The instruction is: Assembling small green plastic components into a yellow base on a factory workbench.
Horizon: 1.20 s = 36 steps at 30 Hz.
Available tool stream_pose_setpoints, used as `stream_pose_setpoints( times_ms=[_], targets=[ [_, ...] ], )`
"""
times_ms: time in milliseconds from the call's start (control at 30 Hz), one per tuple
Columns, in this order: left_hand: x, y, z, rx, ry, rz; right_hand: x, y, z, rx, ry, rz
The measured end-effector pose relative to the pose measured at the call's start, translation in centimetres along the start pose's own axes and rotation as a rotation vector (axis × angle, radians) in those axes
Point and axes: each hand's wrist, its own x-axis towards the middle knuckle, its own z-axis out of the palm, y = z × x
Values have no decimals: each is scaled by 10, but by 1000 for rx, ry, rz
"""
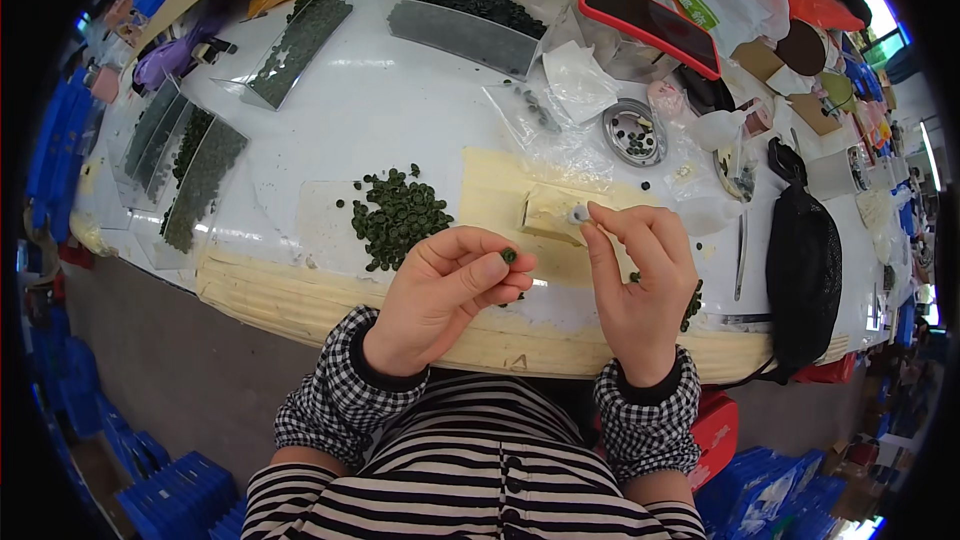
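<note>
My left hand (pixel 445 285) is closed, with a small dark green round piece (pixel 509 255), cup-like and button-sized, pinched between thumb and forefinger. My right hand (pixel 645 280) is closed too; its thumb and forefinger pinch a small whitish-grey piece (pixel 579 212), too small to name. That piece is right at a pale yellow block (pixel 545 220), whose top looks smeared or worn. Whether the two touch I cannot tell. Under the block lies a yellowish sheet (pixel 485 175). Beyond my left hand is a loose pile of similar green round pieces (pixel 395 220). More of them show partly behind my right hand.
Clear trays of dark green pieces stand at the left (pixel 205 180), far left (pixel 300 50) and back (pixel 465 35). A red-cased phone (pixel 650 25) leans at the back right. A round dish (pixel 634 132), tweezers (pixel 741 255) and a black pouch (pixel 805 270) lie rightward. Padding (pixel 290 305) covers the table's front edge.
</note>
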Motion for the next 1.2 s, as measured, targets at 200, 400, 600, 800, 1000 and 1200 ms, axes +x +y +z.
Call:
stream_pose_setpoints(
  times_ms=[200, 400, 600, 800, 1000, 1200],
  targets=[
    [-1, 0, 1, -45, -33, -43, -3, -21, -16, 72, 208, 10],
    [-1, 1, 5, -34, -59, -58, -10, -28, -1, 661, 88, 105],
    [0, 2, 7, 42, -36, -67, -11, -30, 7, 807, 25, 160],
    [1, 3, 9, 44, -51, -59, -10, -28, 7, 732, 18, 105],
    [1, 3, 9, 37, -47, -58, -10, -27, 9, 678, 16, 83],
    [0, 2, 10, 63, 10, -32, -12, -26, 9, 734, 108, 174]
  ],
)
